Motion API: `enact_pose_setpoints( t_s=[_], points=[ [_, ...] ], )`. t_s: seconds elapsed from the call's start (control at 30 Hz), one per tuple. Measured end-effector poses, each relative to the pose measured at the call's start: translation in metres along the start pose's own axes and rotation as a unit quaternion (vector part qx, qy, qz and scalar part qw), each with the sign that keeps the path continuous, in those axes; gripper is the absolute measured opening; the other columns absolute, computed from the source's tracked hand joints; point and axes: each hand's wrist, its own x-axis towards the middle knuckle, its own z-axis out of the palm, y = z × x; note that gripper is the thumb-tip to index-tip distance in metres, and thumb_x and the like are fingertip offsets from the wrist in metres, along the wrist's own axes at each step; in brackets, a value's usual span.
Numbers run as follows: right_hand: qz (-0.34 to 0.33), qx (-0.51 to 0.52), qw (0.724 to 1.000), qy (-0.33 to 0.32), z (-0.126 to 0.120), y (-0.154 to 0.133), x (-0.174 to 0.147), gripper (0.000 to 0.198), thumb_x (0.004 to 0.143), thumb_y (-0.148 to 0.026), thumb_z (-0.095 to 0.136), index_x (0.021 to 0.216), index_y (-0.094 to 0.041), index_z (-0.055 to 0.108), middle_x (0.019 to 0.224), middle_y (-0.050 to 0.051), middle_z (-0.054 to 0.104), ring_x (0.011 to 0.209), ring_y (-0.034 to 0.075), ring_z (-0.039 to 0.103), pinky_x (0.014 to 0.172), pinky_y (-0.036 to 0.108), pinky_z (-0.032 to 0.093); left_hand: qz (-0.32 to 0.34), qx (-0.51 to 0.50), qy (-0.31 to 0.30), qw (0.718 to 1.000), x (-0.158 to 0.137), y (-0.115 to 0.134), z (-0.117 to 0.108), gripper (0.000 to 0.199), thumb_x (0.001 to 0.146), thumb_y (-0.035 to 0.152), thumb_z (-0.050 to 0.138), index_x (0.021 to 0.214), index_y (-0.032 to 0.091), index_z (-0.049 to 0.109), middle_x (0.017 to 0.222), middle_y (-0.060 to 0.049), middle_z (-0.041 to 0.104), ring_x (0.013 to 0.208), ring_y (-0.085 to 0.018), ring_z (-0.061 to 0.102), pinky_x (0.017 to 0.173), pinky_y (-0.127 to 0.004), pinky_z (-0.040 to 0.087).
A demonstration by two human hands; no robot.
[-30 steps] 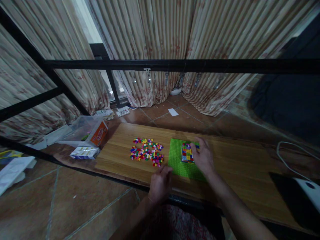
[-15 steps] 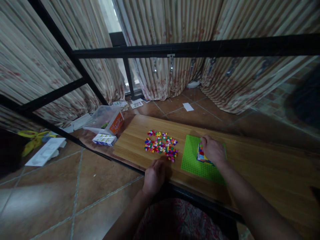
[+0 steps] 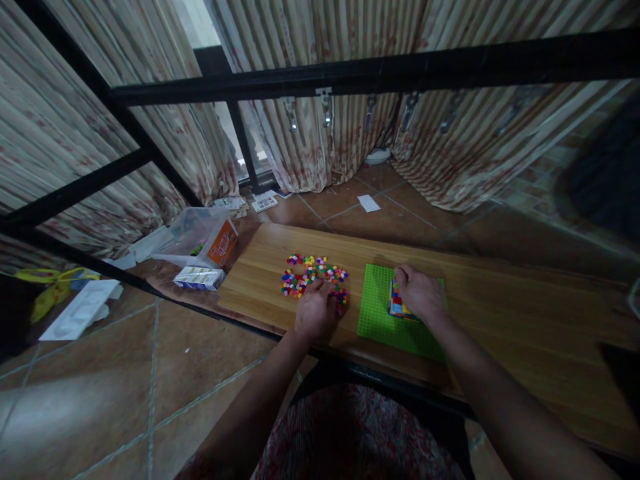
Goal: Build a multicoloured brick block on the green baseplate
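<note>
My left hand (image 3: pixel 316 311) is over the near side of a spread of small coloured bricks (image 3: pixel 295 283) on the wooden board. Its fingers are curled together at the pile, and whatever they pinch is hidden. On the right lies a green baseplate (image 3: pixel 373 313) with a low build of coloured bricks (image 3: pixel 396 305) on it. My right hand (image 3: pixel 419 291) rests over that build with bent fingers, its fingertips at the far edge. The hand covers much of the build, and I cannot make out what is between the fingertips.
A clear plastic bin (image 3: pixel 185 233) with an orange label and a small white box (image 3: pixel 199 278) stand left of the wooden board (image 3: pixel 505 320). A black metal rail (image 3: pixel 350 77) crosses beyond it. White foam packaging (image 3: pixel 80 310) lies on the tiled floor.
My left hand has moved forward from the board's near edge onto the loose bricks. My right hand stays at the build, its fingers slightly shifted. The whole view has tilted a little.
</note>
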Motion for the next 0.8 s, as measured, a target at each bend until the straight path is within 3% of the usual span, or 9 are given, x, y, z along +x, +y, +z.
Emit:
enact_pose_setpoints(
  t_s=[0.33, 0.57, 0.8],
  points=[
    [0.008, -0.018, 1.0, -0.012, -0.003, -0.003, -0.001, 0.045, 0.1, -0.038, 0.027, 0.102, -0.02, 0.068, 0.093, 0.012, 0.073, 0.081, 0.023, 0.067, 0.071, 0.032, 0.041, 0.092, 0.088, -0.081, 0.989, 0.035, -0.008, 0.0, 0.024, 0.08, 0.012, 0.053, 0.095, 0.021, 0.07, 0.105, -0.01, 0.066, 0.107, -0.023, 0.057, 0.1, -0.039, 0.044],
    [0.008, -0.019, 1.0, -0.008, -0.002, -0.002, 0.0, 0.045, 0.1, -0.038, 0.027, 0.096, -0.022, 0.069, 0.092, 0.01, 0.074, 0.079, 0.021, 0.067, 0.069, 0.03, 0.039, 0.083, 0.092, -0.094, 0.988, 0.042, -0.008, -0.001, 0.021, 0.076, 0.008, 0.052, 0.08, 0.02, 0.068, 0.095, -0.009, 0.066, 0.098, -0.023, 0.059, 0.095, -0.037, 0.046],
    [0.0, -0.021, 1.0, -0.012, -0.001, -0.001, 0.001, 0.044, 0.1, -0.037, 0.028, 0.097, -0.021, 0.068, 0.092, 0.011, 0.074, 0.079, 0.023, 0.067, 0.069, 0.031, 0.04, 0.072, 0.104, -0.079, 0.989, 0.039, -0.005, -0.003, 0.019, 0.079, 0.007, 0.051, 0.087, 0.017, 0.066, 0.098, -0.011, 0.066, 0.097, -0.023, 0.06, 0.094, -0.036, 0.047]
  ],
)
